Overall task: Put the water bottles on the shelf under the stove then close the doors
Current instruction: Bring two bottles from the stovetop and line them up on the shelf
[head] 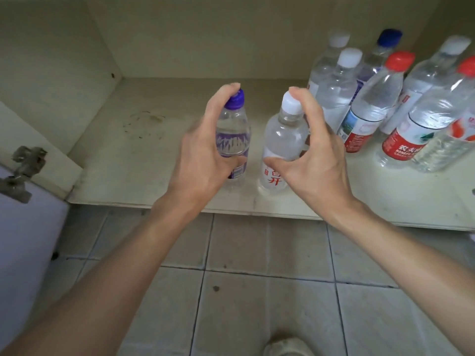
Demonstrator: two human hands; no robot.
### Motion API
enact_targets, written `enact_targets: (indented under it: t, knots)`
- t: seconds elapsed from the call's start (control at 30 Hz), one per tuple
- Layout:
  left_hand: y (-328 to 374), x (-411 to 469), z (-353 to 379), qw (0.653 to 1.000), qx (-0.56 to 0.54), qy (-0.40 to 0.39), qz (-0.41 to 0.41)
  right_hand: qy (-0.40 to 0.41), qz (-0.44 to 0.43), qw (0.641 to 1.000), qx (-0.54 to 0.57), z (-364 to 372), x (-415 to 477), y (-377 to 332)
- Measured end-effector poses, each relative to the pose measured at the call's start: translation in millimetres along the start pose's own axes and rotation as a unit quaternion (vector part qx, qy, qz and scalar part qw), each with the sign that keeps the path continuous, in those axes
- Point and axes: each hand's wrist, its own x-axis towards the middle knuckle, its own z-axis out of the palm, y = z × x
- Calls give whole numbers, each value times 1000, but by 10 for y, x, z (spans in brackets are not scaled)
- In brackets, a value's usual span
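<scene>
Both hands reach into the open cupboard, each curled round a small bottle: the left hand (203, 160) wraps the purple-capped bottle (232, 140) with its forefinger over the cap and its thumb across the lower label, while the right hand (316, 160) cups the white-capped bottle (285, 140) the same way, forefinger lying on the cap and thumb at the front of the body. Widest in view is the tiled floor (257, 291), pale grey with dark grout lines, running beneath both forearms. Above it lies the shelf (154, 150), a cream board with dark smudges on its left half (the two held bottles stand upright on it near the front edge, just beside each other). At the far left a pale door (25, 240) stands swung open, with a metal hinge (23, 170) at its upper part. On the right part of the shelf a cluster of bottles (372, 106) stands close together, with white, blue and red caps, some with red labels. A light shoe (285, 348) shows at the bottom edge.
</scene>
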Motion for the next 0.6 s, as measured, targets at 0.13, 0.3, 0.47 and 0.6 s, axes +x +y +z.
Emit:
enact_targets:
  t: [0.13, 0.3, 0.47, 0.6]
  knots:
    - [-125, 58, -45, 1000, 14, -8, 5, -18, -28, 998, -60, 35, -11, 1]
    - [-187, 51, -104, 997, 48, -41, 39, -68, -9, 995, -68, -3, -43, -10]
    - [-213, 92, -125, 996, 65, -51, 42, -98, 3, 992, -82, -50, 30, -16]
    - [-219, 180, -114, 996, 62, -53, 46, -92, 4, 992, -82, -22, 72, 4]
